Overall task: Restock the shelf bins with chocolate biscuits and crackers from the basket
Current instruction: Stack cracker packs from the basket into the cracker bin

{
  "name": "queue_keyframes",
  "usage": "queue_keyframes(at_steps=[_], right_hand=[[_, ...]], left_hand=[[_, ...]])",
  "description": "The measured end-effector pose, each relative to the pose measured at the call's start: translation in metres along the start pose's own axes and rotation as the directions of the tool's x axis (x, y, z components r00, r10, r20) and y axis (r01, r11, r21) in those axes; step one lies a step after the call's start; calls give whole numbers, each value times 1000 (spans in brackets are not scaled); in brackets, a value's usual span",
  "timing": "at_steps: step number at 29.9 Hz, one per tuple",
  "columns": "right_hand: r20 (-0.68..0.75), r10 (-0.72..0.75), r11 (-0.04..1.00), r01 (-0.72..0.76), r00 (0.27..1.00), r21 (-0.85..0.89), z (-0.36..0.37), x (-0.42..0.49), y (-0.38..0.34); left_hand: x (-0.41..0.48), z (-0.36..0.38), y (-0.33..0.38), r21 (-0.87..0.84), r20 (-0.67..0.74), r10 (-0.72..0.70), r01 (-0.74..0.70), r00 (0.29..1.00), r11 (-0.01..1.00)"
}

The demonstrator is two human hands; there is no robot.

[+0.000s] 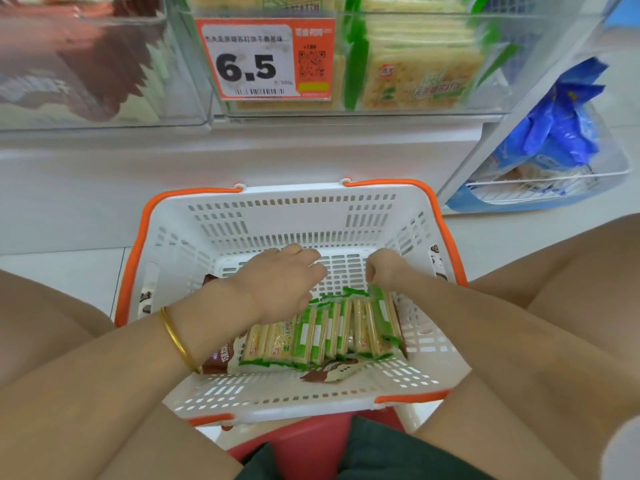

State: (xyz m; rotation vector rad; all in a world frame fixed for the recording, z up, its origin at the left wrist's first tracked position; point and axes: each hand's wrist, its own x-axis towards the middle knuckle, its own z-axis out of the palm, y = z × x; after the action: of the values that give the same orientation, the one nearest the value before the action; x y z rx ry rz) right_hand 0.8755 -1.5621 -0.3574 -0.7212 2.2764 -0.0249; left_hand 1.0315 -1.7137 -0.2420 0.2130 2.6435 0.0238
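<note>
Chocolate biscuits [216,362] in brown wrappers lie flat at the left of the white basket [294,216], partly under a row of green-wrapped crackers [329,330] that stands on edge along its near side. The person sits low with the basket between their knees, both forearms reaching down into it.

The left hand [284,282], a gold bangle [176,337] on its wrist, hangs palm down over the left end of the row, fingers loosely bent and the thumb low by the pack tops. I cannot tell whether it grips anything. To the right, the right hand [384,268] is bent sharply at the wrist, its fingers curled down onto the top edge of the rightmost pack and seemingly pinching it. The two hands are apart, one at each end of the row.

To my eye this is the pick-up step: gathering crackers for the clear cracker bin [415,64] on the shelf at the far right, behind the price tag [265,58]. The next move likely calls for squeezing the row from both ends so that it lifts as one block, then raising it clear of the basket's far wall.
</note>
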Motion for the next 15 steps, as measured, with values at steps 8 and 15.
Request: queue_keyframes(at_steps=[8, 15], right_hand=[[-107, -41, 609, 110, 993, 785, -91, -50, -52], [-141, -84, 349, 162, 986, 923, -133, -95, -73]], left_hand=[[-5, -18, 9, -524, -26, -290, 234, 957, 819], [-21, -53, 5, -759, -183, -398, 129, 899, 638]])
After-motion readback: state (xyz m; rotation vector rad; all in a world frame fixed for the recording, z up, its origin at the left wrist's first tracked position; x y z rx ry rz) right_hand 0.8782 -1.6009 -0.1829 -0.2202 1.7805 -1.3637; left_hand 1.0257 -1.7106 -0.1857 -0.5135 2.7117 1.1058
